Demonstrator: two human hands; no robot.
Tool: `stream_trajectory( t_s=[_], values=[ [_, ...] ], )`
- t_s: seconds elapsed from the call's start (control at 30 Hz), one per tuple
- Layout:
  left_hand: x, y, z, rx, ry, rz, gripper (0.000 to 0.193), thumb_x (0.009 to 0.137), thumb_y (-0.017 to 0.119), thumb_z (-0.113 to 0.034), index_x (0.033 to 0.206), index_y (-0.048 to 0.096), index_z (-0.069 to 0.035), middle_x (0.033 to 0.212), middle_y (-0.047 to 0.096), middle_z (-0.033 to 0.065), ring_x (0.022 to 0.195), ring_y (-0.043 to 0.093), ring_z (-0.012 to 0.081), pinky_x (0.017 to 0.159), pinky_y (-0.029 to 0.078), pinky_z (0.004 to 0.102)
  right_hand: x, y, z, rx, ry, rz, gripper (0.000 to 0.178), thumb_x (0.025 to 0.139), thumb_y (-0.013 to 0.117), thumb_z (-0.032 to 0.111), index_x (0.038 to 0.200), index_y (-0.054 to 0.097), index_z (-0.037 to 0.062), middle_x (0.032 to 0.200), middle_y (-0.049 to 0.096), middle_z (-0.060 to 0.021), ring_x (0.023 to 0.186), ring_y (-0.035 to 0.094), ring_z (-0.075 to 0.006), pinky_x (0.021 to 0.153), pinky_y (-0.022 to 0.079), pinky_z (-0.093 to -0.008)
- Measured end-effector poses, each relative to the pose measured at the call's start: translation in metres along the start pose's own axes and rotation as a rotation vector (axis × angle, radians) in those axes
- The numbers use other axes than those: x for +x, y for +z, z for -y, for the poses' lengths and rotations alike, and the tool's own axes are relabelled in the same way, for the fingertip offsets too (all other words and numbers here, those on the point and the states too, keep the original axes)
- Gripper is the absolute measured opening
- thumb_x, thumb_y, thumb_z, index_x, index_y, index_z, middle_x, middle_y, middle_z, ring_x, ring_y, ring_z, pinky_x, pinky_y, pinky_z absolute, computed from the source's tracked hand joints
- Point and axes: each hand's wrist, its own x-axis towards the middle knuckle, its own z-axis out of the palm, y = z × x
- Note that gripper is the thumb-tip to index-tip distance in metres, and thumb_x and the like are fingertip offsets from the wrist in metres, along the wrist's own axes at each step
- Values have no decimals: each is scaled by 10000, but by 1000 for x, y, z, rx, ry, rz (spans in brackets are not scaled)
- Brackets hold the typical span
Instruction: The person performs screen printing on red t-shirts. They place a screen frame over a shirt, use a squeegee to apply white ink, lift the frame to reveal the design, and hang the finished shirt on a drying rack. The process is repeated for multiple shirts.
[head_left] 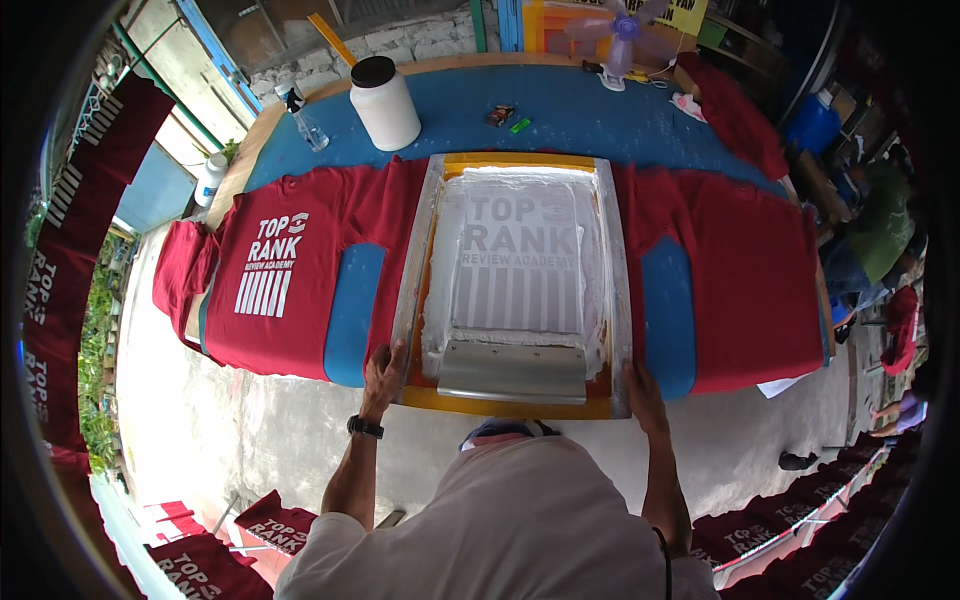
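A screen printing frame [613, 290] lies over a dark red shirt [385, 215] in the middle of the table. White ink rims its mesh [520, 240], where a design of letters and stripes shows. Across the frame's near end rests a wide metal squeegee [512, 378], untouched by either hand. My left hand [384, 375] grips the near left corner of the frame, a dark watch on that wrist. At the near right corner my right hand [643, 394] holds the frame's side, its fingers partly hidden. To the left lies a red shirt with a white print [300, 205].
Another red shirt [755, 290] is spread at the right of the blue tabletop [450, 105]. Behind stand a spray bottle [308, 128], a white tub with a dark lid [385, 112] and a purple fan [622, 50]. Printed shirts [190, 565] hang around the floor area.
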Motion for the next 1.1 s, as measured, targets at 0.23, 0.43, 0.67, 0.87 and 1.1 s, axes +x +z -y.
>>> stream_trajectory(
  t_s=[0.23,0.43,0.67,0.87,1.1],
  values=[
    [0,-1,1,103,4,-3,707,1095,518,-662,945,609,23,799,536,97,811,505,200,731,455,420,1,-6,8,-66,18,38,563,1141,524,489,1299,646,-38,1066,692,-212,996,636,-326,945,497,-416],
    [0,1,-1,215,52,-21,711,1100,501,-647,950,608,40,799,556,213,783,529,311,749,453,493,3,-3,4,-58,-47,28,556,1142,530,487,1254,644,-45,999,665,-210,928,613,-316,907,498,-430],
    [-5,0,-10,172,67,-13,738,1093,494,-671,932,594,43,798,553,248,782,545,390,750,452,524,6,-5,-4,-143,-30,59,445,1148,527,394,1310,658,1,1135,714,-281,1069,694,-442,956,524,-469],
    [-8,3,-4,153,98,-55,730,1094,506,-662,880,594,31,791,590,254,790,544,453,781,459,541,7,5,-7,-174,-102,-50,404,1148,547,365,1200,662,-20,979,665,-249,918,634,-351,881,503,-455],
    [-22,1,-27,222,228,-93,551,1083,595,-547,1056,671,-2,965,666,213,987,580,420,909,448,549,1,0,1,-223,-124,-5,326,1118,608,299,1214,684,-4,1019,673,-239,963,635,-385,914,507,-464]
  ],
)
